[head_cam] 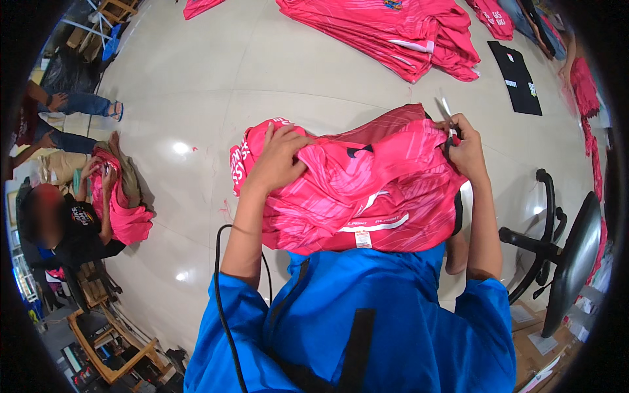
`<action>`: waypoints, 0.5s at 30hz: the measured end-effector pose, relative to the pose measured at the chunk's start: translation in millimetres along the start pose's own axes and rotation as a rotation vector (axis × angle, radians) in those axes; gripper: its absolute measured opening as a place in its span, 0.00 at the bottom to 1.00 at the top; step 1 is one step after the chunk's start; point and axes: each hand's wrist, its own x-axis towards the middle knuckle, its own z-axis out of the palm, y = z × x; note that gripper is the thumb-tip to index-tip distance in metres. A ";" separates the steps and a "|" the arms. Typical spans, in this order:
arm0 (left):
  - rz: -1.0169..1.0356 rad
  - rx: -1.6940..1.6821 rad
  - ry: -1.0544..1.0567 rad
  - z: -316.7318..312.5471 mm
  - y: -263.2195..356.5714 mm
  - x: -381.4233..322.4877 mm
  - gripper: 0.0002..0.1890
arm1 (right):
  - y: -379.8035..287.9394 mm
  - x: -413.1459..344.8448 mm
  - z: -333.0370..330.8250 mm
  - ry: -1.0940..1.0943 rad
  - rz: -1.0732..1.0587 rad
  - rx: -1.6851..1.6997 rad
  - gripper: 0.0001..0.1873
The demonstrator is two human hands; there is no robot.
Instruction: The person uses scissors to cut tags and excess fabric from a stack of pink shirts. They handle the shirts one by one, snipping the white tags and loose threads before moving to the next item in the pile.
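Observation:
A pink printed jersey (363, 191) lies bunched over my lap, its collar with a white strip and a small label turned towards me. My left hand (277, 159) rests on the cloth at the left, fingers bent into a fold. On the right, my right hand (464, 147) holds a pair of small scissors (449, 120), blades pointing up and away from me, while its fingertips touch the jersey's right edge. Whether the fingertips pinch the fabric is hard to tell.
More pink jerseys (373, 29) lie on the tiled floor ahead, with a folded black shirt (515, 78) to their right. An office chair (565, 255) stands at my right. At the left, a person (83, 216) handles pink cloth. A black cable (219, 275) hangs by my left arm.

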 end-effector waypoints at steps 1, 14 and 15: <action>-0.009 -0.050 0.053 -1.9 -6.1 -3.5 0.27 | 1.4 1.1 0.2 0.044 -0.011 0.034 0.17; -0.474 -0.149 -0.084 -48.7 48.5 -157.4 0.15 | -0.5 -108.5 -23.0 0.199 0.181 0.353 0.22; -0.551 -0.226 -0.209 -49.3 50.0 -165.7 0.16 | -3.7 -112.5 -23.8 0.172 0.251 0.389 0.23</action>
